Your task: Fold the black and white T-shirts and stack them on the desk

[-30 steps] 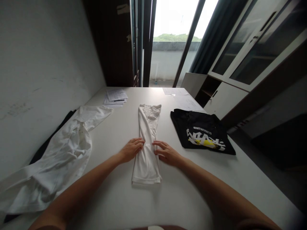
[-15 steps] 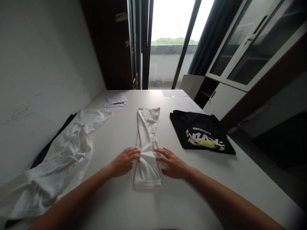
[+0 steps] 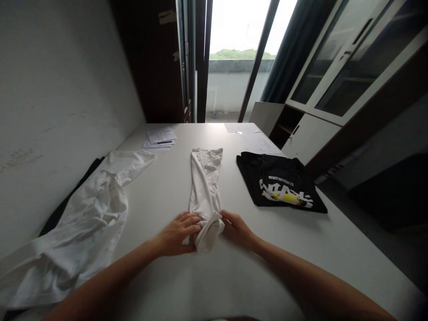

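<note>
A pair of white pants (image 3: 204, 187), folded into a long narrow strip, lies lengthwise on the white table (image 3: 160, 285). Its near end is raised and curled over, so that the cloth forms a loose roll. My right hand (image 3: 238, 229) is closed, pinching the cloth at the right edge of that curl. On the left edge, my left hand (image 3: 179, 234) has its fingers bent over the cloth and its thumb low by the near end. The cloth inside that grasp is partly hidden.
To the left lies a crumpled white garment (image 3: 90, 223) over something black (image 3: 70, 200). At the right is a folded black garment (image 3: 281, 178) with white and yellow print. Papers (image 3: 160, 135) sit at the far left, more sheets (image 3: 254, 136) at the far right. A wall borders the left side.
Both hands were lying spread along the sides of the flat strip. Now the near end is lifted and curled away from me, and my right hand has closed on its edge.
</note>
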The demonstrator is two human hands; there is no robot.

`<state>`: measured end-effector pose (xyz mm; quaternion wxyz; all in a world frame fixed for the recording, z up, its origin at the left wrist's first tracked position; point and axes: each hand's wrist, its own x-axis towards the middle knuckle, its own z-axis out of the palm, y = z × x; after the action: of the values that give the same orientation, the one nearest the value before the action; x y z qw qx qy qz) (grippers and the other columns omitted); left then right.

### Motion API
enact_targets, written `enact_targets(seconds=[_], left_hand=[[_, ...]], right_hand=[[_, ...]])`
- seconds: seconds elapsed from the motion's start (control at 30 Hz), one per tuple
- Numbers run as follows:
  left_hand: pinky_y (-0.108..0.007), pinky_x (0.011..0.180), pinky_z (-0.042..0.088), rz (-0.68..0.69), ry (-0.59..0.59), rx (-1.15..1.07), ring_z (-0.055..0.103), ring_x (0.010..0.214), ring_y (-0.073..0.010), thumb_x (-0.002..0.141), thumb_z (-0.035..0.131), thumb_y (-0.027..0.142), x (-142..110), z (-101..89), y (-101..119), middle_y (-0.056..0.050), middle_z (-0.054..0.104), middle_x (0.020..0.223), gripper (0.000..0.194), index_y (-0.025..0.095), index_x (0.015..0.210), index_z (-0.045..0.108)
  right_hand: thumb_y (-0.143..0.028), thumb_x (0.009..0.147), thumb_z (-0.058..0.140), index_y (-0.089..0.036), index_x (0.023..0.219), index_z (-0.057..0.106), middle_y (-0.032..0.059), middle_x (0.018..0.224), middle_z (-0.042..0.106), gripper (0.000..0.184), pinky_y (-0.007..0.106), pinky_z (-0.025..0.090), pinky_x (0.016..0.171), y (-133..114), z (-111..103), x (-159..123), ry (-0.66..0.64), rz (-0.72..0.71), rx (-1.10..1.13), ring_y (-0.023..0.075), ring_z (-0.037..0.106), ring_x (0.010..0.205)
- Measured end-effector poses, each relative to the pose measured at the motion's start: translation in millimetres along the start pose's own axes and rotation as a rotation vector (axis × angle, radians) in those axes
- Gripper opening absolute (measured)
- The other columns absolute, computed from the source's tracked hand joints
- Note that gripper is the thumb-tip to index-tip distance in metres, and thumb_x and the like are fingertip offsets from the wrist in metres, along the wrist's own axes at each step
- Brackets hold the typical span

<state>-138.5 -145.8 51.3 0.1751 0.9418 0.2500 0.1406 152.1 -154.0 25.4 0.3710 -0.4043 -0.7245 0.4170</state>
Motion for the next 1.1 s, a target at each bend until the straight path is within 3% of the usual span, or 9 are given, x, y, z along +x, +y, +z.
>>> enact_targets(seconds=[0.1, 0.3, 0.47, 0.53, 0.7, 0.83, 0.9, 1.0, 1.1], left_hand=[[-0.044, 0.111, 0.040, -0.126, 0.089, 0.039, 0.055, 0.126, -0.0278, 0.086, 0.072, 0.030, 12, 9.7, 5, -0.009, 0.064, 0.132, 0.037, 0.024, 0.120, 0.062], [-0.040, 0.095, 0.046, -0.297, 0.153, 0.023, 0.062, 0.100, -0.0254, 0.095, 0.056, 0.022, 36, 15.6, 7, -0.007, 0.068, 0.100, 0.007, 0.021, 0.096, 0.062], [-0.036, 0.094, 0.049, -0.347, 0.325, -0.250, 0.064, 0.102, -0.0240, 0.107, 0.038, 0.037, 35, 11.8, 2, -0.009, 0.070, 0.109, 0.036, 0.019, 0.099, 0.068], [-0.034, 0.093, 0.051, -0.329, 0.347, -0.350, 0.066, 0.103, -0.0231, 0.108, 0.035, 0.042, 33, 10.3, 2, -0.010, 0.070, 0.114, 0.041, 0.019, 0.104, 0.069], [-0.030, 0.081, 0.050, -0.243, 0.187, -0.434, 0.065, 0.084, -0.0203, 0.107, 0.035, 0.049, 27, 5.3, 11, -0.007, 0.072, 0.094, 0.045, 0.018, 0.095, 0.066], [-0.029, 0.074, 0.048, -0.347, 0.016, -0.508, 0.059, 0.073, -0.0182, 0.106, 0.030, 0.058, 20, -5.2, 27, -0.003, 0.066, 0.077, 0.060, 0.016, 0.081, 0.064], [-0.031, 0.081, 0.049, -0.388, -0.063, -0.654, 0.062, 0.081, -0.0205, 0.105, 0.030, 0.061, 13, -11.5, 37, -0.004, 0.068, 0.083, 0.063, 0.015, 0.085, 0.067], [-0.037, 0.096, 0.049, -0.501, -0.131, -1.057, 0.065, 0.103, -0.0252, 0.101, 0.041, 0.066, 4, -17.9, 53, -0.007, 0.073, 0.105, 0.059, 0.016, 0.109, 0.071], [-0.040, 0.096, 0.052, -0.694, -0.080, -1.382, 0.067, 0.105, -0.0279, 0.091, 0.057, 0.072, 6, -20.5, 57, -0.012, 0.074, 0.114, 0.066, 0.016, 0.122, 0.069]], right_hand=[[-0.055, 0.098, 0.056, -0.021, 0.085, 0.064, 0.0002, 0.081, 0.065, 0.037, 0.030, 0.051, 0.073, -1, 5, 7, 0.087, 0.140, 0.214, 0.0184, 0.059, 0.077], [-0.059, 0.096, 0.057, -0.024, 0.101, 0.071, 0.0036, 0.094, 0.071, 0.038, 0.040, 0.054, 0.091, -9, 6, 17, 0.135, 0.241, 0.386, 0.0239, 0.065, 0.093], [-0.048, 0.086, 0.073, -0.026, 0.133, 0.061, 0.0087, 0.125, 0.068, 0.053, 0.046, 0.049, 0.105, -16, 6, 5, -0.034, 0.031, 0.263, 0.0286, 0.064, 0.114], [-0.040, 0.083, 0.075, -0.028, 0.137, 0.059, 0.0097, 0.128, 0.067, 0.058, 0.047, 0.050, 0.103, -18, 8, 1, -0.069, -0.012, 0.171, 0.0298, 0.064, 0.115], [-0.035, 0.087, 0.066, -0.024, 0.097, 0.074, 0.0057, 0.091, 0.073, 0.017, 0.040, 0.055, 0.082, -13, 12, 1, -0.037, 0.001, 0.022, 0.0275, 0.067, 0.089], [-0.030, 0.090, 0.059, -0.021, 0.071, 0.065, 0.0018, 0.077, 0.066, 0.022, 0.031, 0.049, 0.067, -24, 4, -7, -0.232, -0.004, -0.057, 0.0173, 0.058, 0.068], [-0.033, 0.093, 0.059, -0.021, 0.071, 0.065, 0.0004, 0.075, 0.065, 0.026, 0.029, 0.048, 0.067, -38, -3, -12, -0.343, 0.030, -0.016, 0.0152, 0.054, 0.066], [-0.040, 0.094, 0.065, -0.019, 0.083, 0.070, 0.0019, 0.082, 0.068, 0.025, 0.030, 0.052, 0.078, -58, -11, -17, -0.456, 0.092, 0.176, 0.0176, 0.060, 0.079], [-0.048, 0.088, 0.074, -0.016, 0.095, 0.074, 0.0056, 0.094, 0.072, 0.033, 0.034, 0.052, 0.089, -64, -12, -9, -0.364, 0.138, 0.356, 0.0221, 0.063, 0.094]])
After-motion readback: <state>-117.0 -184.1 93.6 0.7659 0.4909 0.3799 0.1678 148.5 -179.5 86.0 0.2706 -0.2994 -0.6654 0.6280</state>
